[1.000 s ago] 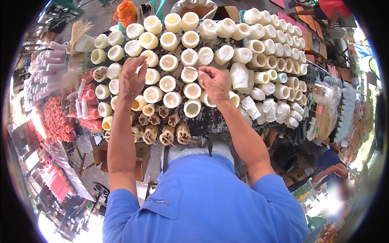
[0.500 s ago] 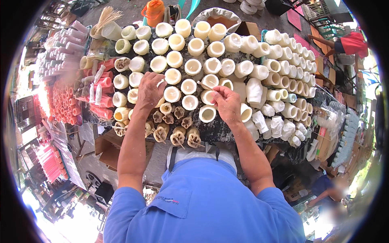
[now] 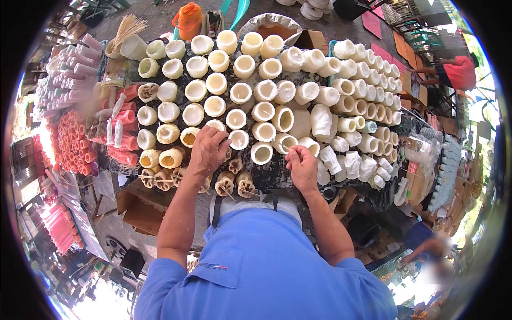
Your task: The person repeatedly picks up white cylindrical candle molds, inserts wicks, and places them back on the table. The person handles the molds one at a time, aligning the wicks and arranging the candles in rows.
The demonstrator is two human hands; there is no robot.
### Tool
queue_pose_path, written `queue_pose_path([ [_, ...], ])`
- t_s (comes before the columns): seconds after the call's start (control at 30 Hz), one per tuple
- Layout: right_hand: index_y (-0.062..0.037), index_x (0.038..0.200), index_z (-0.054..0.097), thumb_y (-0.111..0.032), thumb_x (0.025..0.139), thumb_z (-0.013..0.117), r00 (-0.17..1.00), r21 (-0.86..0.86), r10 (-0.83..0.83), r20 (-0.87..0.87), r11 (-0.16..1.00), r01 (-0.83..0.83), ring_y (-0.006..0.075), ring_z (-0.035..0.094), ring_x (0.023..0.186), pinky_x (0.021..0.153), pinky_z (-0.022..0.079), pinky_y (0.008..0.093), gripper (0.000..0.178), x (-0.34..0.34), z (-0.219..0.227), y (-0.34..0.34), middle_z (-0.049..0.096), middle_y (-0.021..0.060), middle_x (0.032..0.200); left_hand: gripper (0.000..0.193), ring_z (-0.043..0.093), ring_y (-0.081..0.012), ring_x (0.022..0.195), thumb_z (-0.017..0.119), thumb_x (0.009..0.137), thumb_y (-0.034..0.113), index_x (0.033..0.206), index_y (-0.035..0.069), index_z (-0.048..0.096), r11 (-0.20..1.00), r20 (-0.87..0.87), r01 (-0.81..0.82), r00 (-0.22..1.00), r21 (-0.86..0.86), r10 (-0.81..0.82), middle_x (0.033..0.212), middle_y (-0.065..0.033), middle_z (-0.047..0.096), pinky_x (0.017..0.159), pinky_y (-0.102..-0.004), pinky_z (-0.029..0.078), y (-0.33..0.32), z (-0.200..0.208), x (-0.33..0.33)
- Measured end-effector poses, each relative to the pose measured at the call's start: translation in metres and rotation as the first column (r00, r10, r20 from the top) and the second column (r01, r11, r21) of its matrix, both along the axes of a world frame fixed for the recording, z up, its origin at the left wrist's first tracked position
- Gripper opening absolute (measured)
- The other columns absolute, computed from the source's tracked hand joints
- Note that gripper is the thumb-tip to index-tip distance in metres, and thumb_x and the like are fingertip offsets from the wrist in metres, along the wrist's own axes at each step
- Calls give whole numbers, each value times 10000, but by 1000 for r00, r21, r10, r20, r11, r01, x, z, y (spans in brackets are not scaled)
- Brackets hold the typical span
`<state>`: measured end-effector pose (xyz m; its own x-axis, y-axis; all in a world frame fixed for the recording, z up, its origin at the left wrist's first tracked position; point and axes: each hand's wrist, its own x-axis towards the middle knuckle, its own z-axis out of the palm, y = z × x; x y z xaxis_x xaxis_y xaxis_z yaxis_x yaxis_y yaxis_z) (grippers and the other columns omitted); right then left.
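Two hands low over the crowded cups

Through the head camera I have both hands near the middle of the desk's near edge, above its dark surface (image 3: pixel 280 173).

My left hand (image 3: pixel 209 152) reaches in with its fingers half bent and a little apart, partly covering a cup behind it. Its fingertips come right up to a round cream cup (image 3: pixel 239 140); I cannot tell whether they touch it, or whether the grip holds anything.

My right hand (image 3: pixel 303 165) has a narrow grip, thumb and forefinger pinched together. Whether something thin sits between them, I cannot tell. Just left of those fingertips is a tilted cream cup (image 3: pixel 283 140), its mouth towards me; just beyond the hand lies another tilted cup (image 3: pixel 310 144). All three of these cups are in the nearer half of the desk.

Fluted tan pieces (image 3: pixel 245 185) line the near edge, from the left corner to the middle. Towards the right end I see a crumpled white piece (image 3: pixel 321 121) among more cream cups. At the far left corner stands a bundle of thin sticks (image 3: pixel 129 29), and coral tubes (image 3: pixel 76 144) are massed at the left end. Past the far edge I see an orange jug (image 3: pixel 189 22).
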<state>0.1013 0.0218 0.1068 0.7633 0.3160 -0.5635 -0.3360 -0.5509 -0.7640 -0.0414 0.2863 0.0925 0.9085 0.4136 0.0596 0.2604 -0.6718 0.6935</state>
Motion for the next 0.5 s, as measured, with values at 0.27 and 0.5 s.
queue_pose_path([
  [0.27, -18, 1165, 701, -78, 1064, 641, 932, 333, 65, -357, 941, 62, 84, 673, 783, 701, 545, 241, 132, -14, 4, 0, 743, 31, 962, 192, 643, -330, 943, 809, 851, 63, 1029, 25, 749, 989, 75, 35, 997, -141, -25, 964, -115, 699, 821, -450, 544, -41, 20, -9],
  [0.5, -27, 1155, 703, -109, 1052, 666, 958, 61, 111, -263, 993, -98, 77, 651, 760, 694, 528, 236, 137, -48, -14, -39, 736, 16, 947, 145, 642, -317, 910, 761, 873, -1, 1016, 7, 743, 979, 85, 103, 992, -176, -89, 914, -110, 692, 805, -415, 536, -58, 24, -20],
])
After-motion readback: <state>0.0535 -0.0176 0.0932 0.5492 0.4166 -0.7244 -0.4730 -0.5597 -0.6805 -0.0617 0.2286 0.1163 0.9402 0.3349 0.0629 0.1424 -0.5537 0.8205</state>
